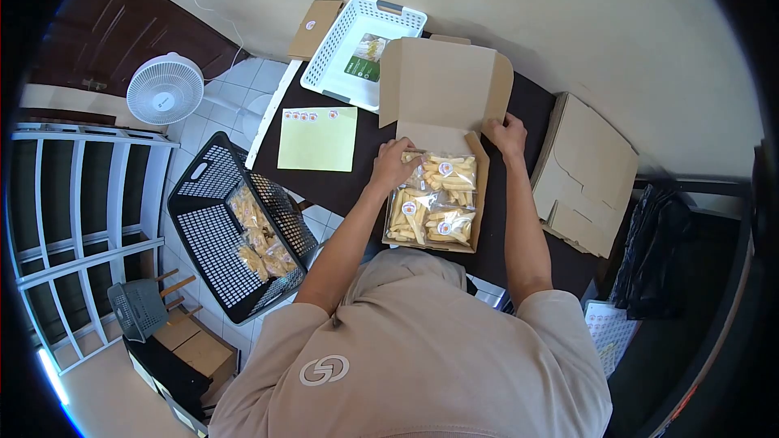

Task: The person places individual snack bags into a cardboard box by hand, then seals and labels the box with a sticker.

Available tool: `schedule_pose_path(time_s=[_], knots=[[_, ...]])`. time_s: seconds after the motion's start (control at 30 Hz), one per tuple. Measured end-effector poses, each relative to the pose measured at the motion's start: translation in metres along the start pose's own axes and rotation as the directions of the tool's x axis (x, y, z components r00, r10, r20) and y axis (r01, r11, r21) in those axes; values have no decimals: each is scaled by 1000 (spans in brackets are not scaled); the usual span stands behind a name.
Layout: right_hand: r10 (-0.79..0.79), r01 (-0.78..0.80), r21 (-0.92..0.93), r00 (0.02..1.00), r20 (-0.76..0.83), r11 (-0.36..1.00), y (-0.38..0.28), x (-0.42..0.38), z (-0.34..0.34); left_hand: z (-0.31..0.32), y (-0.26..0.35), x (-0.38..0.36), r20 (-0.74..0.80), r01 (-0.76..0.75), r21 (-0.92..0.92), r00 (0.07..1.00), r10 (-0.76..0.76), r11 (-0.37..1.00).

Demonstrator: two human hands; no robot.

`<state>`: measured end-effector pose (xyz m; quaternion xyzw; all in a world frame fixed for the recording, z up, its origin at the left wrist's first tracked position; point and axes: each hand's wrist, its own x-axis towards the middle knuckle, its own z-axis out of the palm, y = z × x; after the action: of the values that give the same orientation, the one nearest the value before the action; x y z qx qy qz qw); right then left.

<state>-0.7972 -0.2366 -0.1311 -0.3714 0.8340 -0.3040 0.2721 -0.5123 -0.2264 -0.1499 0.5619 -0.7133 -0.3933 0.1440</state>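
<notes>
An open cardboard box stands on the dark table, its lid raised toward the wall. Several clear bags of pale yellow stick-shaped snacks, with round stickers, fill it. My left hand reaches over the box's left wall, its fingers curled onto the bag in the upper left corner and partly hiding it. At the right, my right hand is closed on the cardboard side flap near the lid's hinge.
Left of the box lies a yellow-green sticker sheet. A white basket holding a printed packet stands behind it. Flat cardboard boxes are stacked at the right. A black crate with more snack bags stands at the left, near a white fan.
</notes>
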Motion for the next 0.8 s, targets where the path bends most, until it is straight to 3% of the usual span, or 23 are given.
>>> schedule_pose_path(time_s=[0.2,0.3,0.37,0.4,0.47,0.5,0.57,0.67,0.73,0.8], knots=[[-52,52,-3,999,11,999,-27,-39,-22,-1,4,-3,2,21,28,1000,-21,999],[-59,60,20,998,-7,998,-28,-55,-27,4,6,-8,-86,-42,-6,995,42,999],[-49,50,29,999,-10,998,-28,-66,-29,7,7,-12,-282,-121,85,949,140,989],[-44,45,33,999,-22,998,-27,-70,-30,9,2,-12,-281,-122,85,949,142,989],[-37,38,37,999,-37,999,-26,-79,-32,12,-10,-12,-404,-199,-165,907,118,966],[-51,53,51,998,-44,997,-26,-84,-33,11,-12,-15,-401,-200,-164,908,120,966],[-63,66,68,997,-49,996,-22,-91,-33,9,-17,-23,-440,-66,-572,866,-238,818],[-119,124,83,991,-68,989,-15,-96,-31,-19,-4,-33,-522,43,-499,782,-339,866],[-104,108,111,994,-47,988,-15,-99,-33,-33,-4,-29,-566,15,-486,756,-328,874],[-113,117,106,993,-43,988,-15,-102,-34,-50,5,-27,-553,-87,-346,824,-127,934]])
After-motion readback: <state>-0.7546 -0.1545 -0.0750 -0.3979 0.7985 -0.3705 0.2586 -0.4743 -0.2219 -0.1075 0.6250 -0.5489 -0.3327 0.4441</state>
